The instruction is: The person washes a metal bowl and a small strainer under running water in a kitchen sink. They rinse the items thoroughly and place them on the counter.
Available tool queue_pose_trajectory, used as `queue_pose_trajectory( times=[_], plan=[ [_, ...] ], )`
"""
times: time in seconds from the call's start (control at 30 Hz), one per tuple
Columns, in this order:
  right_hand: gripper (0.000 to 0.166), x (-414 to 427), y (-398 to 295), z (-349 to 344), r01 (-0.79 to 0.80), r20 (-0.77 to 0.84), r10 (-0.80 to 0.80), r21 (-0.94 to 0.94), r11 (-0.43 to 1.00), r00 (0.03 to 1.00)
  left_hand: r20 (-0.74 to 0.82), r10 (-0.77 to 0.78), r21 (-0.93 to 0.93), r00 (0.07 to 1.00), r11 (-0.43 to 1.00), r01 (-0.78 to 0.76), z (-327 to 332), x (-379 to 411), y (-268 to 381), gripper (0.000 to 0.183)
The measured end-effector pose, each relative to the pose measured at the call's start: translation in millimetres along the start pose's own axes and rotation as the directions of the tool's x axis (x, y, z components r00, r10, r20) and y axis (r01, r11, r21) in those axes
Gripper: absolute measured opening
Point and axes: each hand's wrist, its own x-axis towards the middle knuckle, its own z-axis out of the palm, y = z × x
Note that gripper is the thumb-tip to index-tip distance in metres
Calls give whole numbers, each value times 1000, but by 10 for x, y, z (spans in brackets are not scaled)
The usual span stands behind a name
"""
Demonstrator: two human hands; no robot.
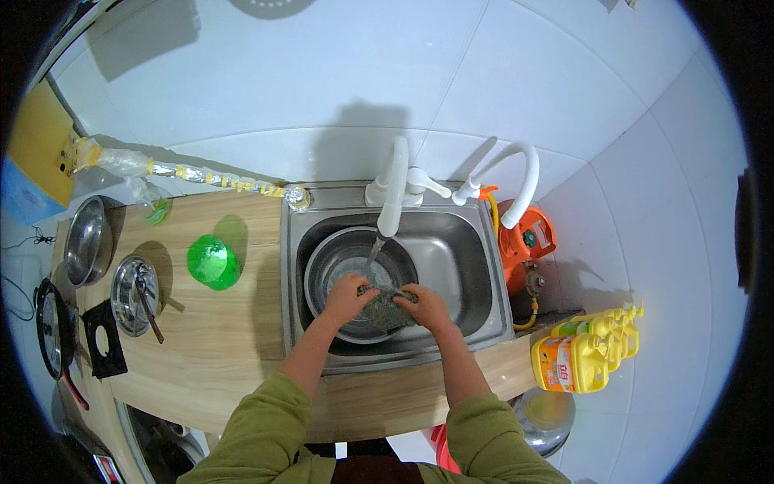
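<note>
My left hand and my right hand grip opposite ends of a dark greenish mesh-like cloth, stretched between them. It hangs over a round metal basin, which sits in the left part of a stainless steel sink. Just above the cloth, water runs from the white faucet into the basin. Some water lies in the basin's bottom. What the cloth exactly is cannot be told.
Left on the wooden counter are a green bowl, a metal bowl with utensils, a metal basin and a frying pan. Right of the sink stand an orange gas cylinder and several yellow detergent bottles.
</note>
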Motion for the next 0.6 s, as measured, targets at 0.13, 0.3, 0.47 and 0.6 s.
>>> queue_pose_trajectory(
  times=[0.13,0.3,0.47,0.6],
  plan=[
    [27,204,-72,55,271,-130,-274,-41,962,953,-152,109,-7,982,994,-111,-156,-16,-105,26],
    [34,189,97,307,357,131,-333,-263,896,934,62,-59,340,996,940,34,-121,-159,-426,32],
    [45,566,559,640,-238,269,285,-194,952,920,276,-487,-57,828,852,520,38,-78,-653,39],
    [63,718,706,1307,-467,213,468,-60,882,857,360,-702,-325,614,523,788,392,23,-793,48]
  ],
)
